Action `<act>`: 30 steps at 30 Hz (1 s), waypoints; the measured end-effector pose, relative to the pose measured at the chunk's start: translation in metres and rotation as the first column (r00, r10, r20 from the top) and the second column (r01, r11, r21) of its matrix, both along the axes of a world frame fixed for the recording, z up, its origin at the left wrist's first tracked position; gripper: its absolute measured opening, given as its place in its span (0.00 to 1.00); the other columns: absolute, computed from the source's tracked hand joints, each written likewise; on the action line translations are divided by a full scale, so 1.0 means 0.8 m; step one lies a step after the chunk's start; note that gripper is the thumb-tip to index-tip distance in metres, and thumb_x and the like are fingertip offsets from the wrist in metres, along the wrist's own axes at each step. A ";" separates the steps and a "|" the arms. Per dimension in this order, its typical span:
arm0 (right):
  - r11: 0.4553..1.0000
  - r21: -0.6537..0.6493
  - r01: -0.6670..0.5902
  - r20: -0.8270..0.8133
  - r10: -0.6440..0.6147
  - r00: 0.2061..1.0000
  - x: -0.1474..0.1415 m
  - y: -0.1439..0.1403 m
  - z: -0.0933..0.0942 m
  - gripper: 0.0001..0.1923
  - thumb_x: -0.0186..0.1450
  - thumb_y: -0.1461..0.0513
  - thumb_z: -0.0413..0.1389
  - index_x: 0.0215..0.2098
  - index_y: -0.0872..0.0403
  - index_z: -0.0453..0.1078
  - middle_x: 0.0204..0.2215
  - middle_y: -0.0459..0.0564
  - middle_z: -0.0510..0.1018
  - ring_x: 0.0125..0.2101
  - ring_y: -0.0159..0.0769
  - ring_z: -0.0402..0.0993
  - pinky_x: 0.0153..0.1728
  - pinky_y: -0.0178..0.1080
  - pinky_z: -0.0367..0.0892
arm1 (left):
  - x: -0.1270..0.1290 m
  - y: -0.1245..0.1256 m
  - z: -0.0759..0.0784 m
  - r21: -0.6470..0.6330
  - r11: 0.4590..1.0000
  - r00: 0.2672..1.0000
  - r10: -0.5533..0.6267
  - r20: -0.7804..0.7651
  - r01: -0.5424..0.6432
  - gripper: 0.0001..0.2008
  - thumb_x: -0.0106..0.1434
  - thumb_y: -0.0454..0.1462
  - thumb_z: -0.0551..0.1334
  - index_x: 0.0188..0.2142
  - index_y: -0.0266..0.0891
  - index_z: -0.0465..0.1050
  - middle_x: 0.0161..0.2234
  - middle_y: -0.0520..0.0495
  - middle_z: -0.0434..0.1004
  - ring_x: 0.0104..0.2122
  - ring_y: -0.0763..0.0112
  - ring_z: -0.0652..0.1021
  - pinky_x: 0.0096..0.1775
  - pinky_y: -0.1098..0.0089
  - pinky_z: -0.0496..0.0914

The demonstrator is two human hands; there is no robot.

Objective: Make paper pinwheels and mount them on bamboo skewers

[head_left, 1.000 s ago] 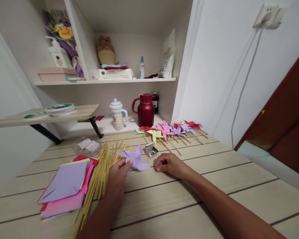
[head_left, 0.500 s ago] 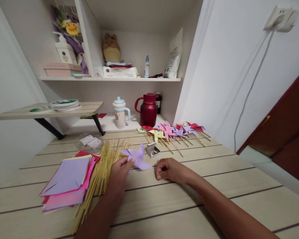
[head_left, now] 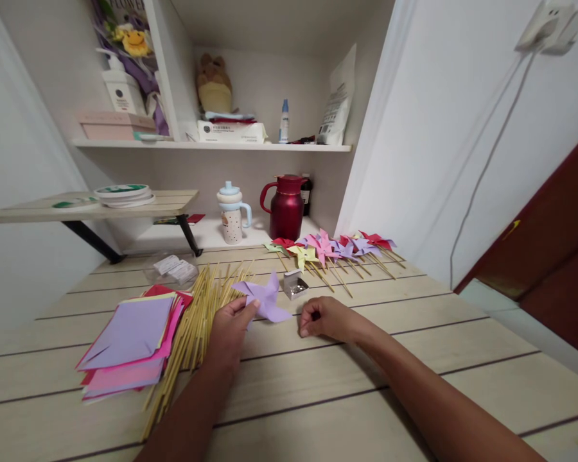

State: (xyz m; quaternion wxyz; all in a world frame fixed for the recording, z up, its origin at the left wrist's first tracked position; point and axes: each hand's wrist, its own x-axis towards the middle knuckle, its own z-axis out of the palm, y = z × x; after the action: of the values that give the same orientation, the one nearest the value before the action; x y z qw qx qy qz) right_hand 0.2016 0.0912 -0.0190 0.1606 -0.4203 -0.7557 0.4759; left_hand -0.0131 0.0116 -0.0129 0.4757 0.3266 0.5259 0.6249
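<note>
Pale plank table (head_left: pixel 414 385) set in a white alcove, shelves at 12 o'clock. View has tilted up slightly against a second ago; objects sit a little higher in frame.

Left hand (head_left: pixel 228 330) at centre, thumb and fingers pinched on the near edge of a purple paper pinwheel (head_left: pixel 264 300). Pinwheel rests on the table just at 1 o'clock of that hand, blades folded, no stick fitted that I can see. Hold unchanged over the last second; the pinwheel has barely shifted.

Right hand (head_left: pixel 325 319) at 3 o'clock of the pinwheel, near but apart. Fingers curled into a loose fist, knuckles on the table. Whether it pinches something small, I cannot tell. A second ago it lay about the same place; only a slight drift toward the pinwheel. Judgement: work on this pinwheel is paused mid-assembly, not finished.

Small metal box (head_left: pixel 295 284) just at 12 o'clock of the gap between the hands, lid open. Bamboo sticks (head_left: pixel 192 321) fanned at 9 o'clock of the left hand, touching the wrist side. Paper stack (head_left: pixel 130 340) further at 9 o'clock, purple sheet on top. Finished pinwheels (head_left: pixel 332 250) in a row at 1 o'clock, on sticks. Red jug (head_left: pixel 286 206) and cup (head_left: pixel 231 215) behind.
</note>
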 end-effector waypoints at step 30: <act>0.999 0.033 -0.039 -0.126 0.043 0.991 0.005 0.004 -0.008 0.05 0.56 0.61 0.60 0.29 0.54 0.77 0.27 0.46 0.79 0.29 0.33 0.71 0.32 0.34 0.64 | 0.001 0.000 0.003 -0.015 1.000 1.000 -0.019 -0.025 0.019 0.19 0.47 0.43 0.72 0.37 0.35 0.81 0.33 0.46 0.84 0.34 0.64 0.79 0.40 0.68 0.68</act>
State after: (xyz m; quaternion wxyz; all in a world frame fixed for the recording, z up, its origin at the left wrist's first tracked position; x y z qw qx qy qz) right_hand 0.2059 0.0942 -0.0253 0.2047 -0.3710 -0.7596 0.4934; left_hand -0.0123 0.0113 -0.0108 0.4774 0.3359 0.5332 0.6123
